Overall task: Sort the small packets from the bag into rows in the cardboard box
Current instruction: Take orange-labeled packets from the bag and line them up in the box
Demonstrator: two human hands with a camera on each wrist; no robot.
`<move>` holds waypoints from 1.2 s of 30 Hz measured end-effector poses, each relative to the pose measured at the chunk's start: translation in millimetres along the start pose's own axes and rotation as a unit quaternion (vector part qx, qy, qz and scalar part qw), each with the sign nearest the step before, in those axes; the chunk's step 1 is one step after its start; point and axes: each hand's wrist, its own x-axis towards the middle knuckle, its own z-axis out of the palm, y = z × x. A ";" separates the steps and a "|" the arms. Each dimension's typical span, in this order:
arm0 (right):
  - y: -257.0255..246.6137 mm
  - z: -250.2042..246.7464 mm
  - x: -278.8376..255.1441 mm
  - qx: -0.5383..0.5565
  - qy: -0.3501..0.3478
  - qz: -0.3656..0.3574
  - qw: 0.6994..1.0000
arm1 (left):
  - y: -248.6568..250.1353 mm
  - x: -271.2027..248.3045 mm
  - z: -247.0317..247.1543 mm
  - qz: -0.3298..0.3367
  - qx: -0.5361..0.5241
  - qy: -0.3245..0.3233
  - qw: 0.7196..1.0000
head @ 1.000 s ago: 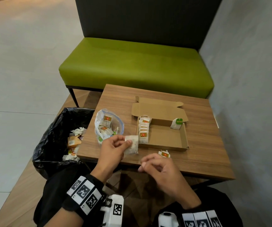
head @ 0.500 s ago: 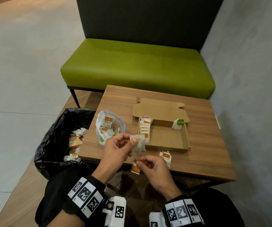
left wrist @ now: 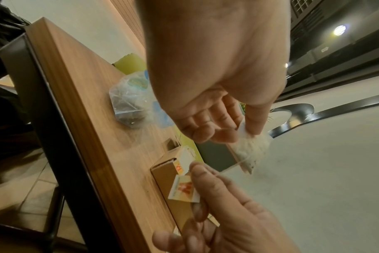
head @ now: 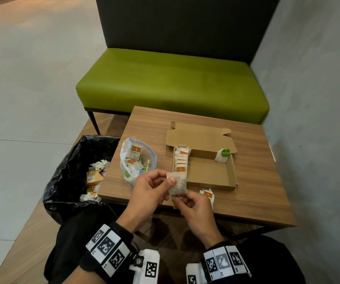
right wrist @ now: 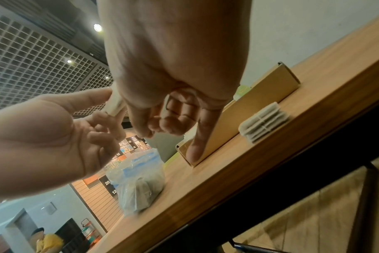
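Just in front of the cardboard box (head: 231, 177), the left hand (head: 147, 193) is pinching a tea packet (head: 178, 184) while the right hand (head: 195, 210) is pinching its tag, best tucked flat before boxing.

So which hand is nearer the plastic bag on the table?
Left. The left hand is just in front of the plastic bag, holding a tea bag; the right hand is farther right.

Print on the row of packets (head: 181, 160) in the cardboard box (head: 231, 177) is too small to read.
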 end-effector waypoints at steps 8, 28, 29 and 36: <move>-1.2 -2.4 -9.4 0.110 0.019 0.050 0.993 | -5.3 1.3 -1.2 -0.039 -0.038 0.028 0.998; -38.6 -17.8 1.9 0.124 0.074 -0.060 0.988 | -11.8 3.4 -3.1 -0.121 -0.176 -0.006 0.977; -40.1 -18.7 2.5 0.101 0.062 -0.072 0.990 | -10.9 3.2 -3.1 -0.123 -0.181 -0.011 0.976; -53.4 -15.6 5.4 0.054 -0.030 -0.102 0.993 | -13.2 3.0 -3.2 -0.145 -0.138 -0.061 0.978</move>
